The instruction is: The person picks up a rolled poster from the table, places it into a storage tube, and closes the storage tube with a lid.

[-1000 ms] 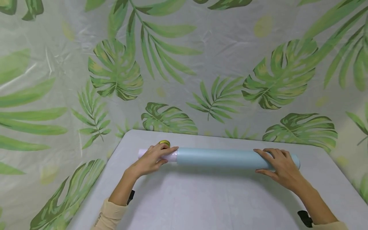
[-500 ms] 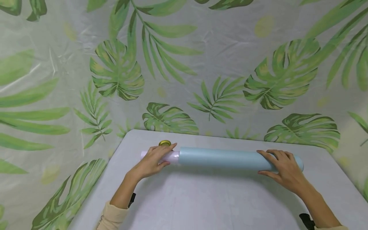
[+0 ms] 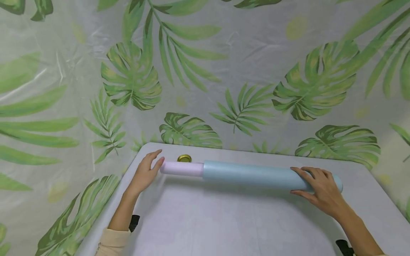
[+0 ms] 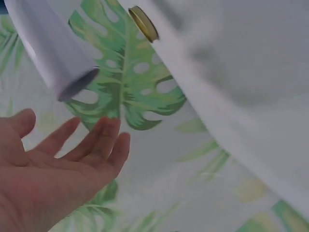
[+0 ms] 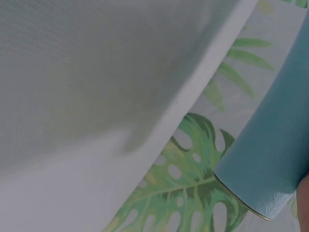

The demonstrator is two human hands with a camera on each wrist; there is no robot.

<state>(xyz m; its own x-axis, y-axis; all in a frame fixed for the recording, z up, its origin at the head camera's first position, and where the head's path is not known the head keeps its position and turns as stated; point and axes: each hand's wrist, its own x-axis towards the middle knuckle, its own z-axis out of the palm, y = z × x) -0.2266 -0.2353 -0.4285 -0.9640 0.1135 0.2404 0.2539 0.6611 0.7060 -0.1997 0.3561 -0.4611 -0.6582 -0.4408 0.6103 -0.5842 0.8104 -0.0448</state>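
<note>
My right hand [image 3: 320, 192] grips a long light-blue tube [image 3: 250, 175] near its right end, thumb below and fingers over the top. A narrower pale lilac tube [image 3: 182, 169] sticks out of the blue tube's left end. The left hand [image 3: 144, 174] is just left of the lilac tube's end, fingers loosely extended and holding nothing. In the left wrist view the lilac tube [image 4: 53, 53] shows a hollow end, with a small gap between it and the left hand [image 4: 67, 164]. The right wrist view shows the blue tube's end [image 5: 260, 179], with only an edge of the hand.
A small gold jar lid [image 3: 184, 158] lies on the white table [image 3: 224, 224] just behind the lilac tube. Behind the table's far edge hangs a sheet [image 3: 246, 64] printed with green leaves. Both tubes are above the tabletop and cast a shadow on it.
My left hand has let go of the lilac tube and moved left off its end. More of the lilac tube shows. The right hand and blue tube have shifted slightly right.
</note>
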